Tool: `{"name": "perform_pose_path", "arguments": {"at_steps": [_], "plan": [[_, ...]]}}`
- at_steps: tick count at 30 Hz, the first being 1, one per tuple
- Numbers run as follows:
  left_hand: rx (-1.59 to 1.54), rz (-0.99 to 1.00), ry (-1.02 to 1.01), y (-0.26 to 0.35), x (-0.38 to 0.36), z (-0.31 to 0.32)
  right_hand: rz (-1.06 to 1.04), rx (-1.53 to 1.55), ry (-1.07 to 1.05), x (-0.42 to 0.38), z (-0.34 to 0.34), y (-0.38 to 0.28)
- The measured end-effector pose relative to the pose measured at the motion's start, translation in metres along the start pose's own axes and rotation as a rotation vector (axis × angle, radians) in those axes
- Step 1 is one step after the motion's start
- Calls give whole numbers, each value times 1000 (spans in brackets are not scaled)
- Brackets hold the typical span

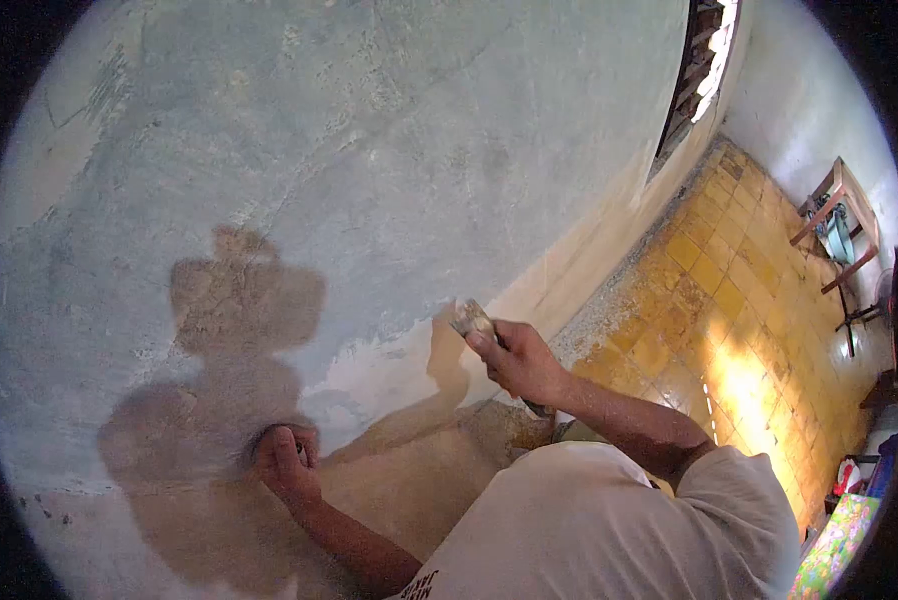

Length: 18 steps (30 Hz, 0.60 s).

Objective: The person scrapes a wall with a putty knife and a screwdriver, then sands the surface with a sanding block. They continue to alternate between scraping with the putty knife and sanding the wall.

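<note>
My right hand (521, 362) is wrapped round a scraper (472, 319), whose pale, smeared blade points up and left near the wall. The scraper's dark handle end shows below the hand. At the lower left, my left hand (287, 458) is closed close to the wall, its fingers curled round something small and dark that I cannot make out. The wall (419, 180) is grey-blue and patchy above, with a paler patch between the hands and a tan band below. Shadows of the head and arms fall on it.
Yellow floor tiles (719, 270) stretch along the wall at the right, with debris by its foot. A wooden stool (846, 190) stands farther off, beside something light blue (837, 238). Flowered cloth (837, 545) lies at the lower right. An opening (697, 70) is at the upper right.
</note>
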<state>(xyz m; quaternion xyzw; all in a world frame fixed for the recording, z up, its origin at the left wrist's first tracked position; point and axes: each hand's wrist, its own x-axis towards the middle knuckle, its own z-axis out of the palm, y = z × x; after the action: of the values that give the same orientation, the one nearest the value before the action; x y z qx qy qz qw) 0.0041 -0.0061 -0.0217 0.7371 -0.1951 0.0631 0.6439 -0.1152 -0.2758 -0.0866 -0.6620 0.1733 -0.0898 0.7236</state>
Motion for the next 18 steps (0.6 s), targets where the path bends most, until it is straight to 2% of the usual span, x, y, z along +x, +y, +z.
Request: {"name": "perform_pose_path", "arguments": {"at_steps": [2, 3, 5, 8, 11, 12, 14, 17, 18], "plan": [[0, -98, 228, 4, -5, 8, 34, 31, -16, -14, -3, 15], [-3, -96, 233, 7, -4, 7, 31, 27, -20, -18, -4, 20], [65, -93, 63, 9, -2, 1, 102, -16, -39, -19, -7, 31], [72, -56, 51, -1, -2, -4, 90, -21, -14, 18, 7, 17], [25, -66, 47, -5, -1, -7, 136, -42, -41, 14, -2, 8], [28, -76, 46, -3, -5, -6, 147, -41, -42, 8, -3, 12], [65, -89, 147, 4, -4, 3, 37, 11, -14, 1, -8, 21], [68, -61, 109, 6, -3, 1, 94, -44, 1, -20, -5, 45], [69, -59, 113, 7, -3, 1, 96, 31, -42, -19, -2, 56]]}}
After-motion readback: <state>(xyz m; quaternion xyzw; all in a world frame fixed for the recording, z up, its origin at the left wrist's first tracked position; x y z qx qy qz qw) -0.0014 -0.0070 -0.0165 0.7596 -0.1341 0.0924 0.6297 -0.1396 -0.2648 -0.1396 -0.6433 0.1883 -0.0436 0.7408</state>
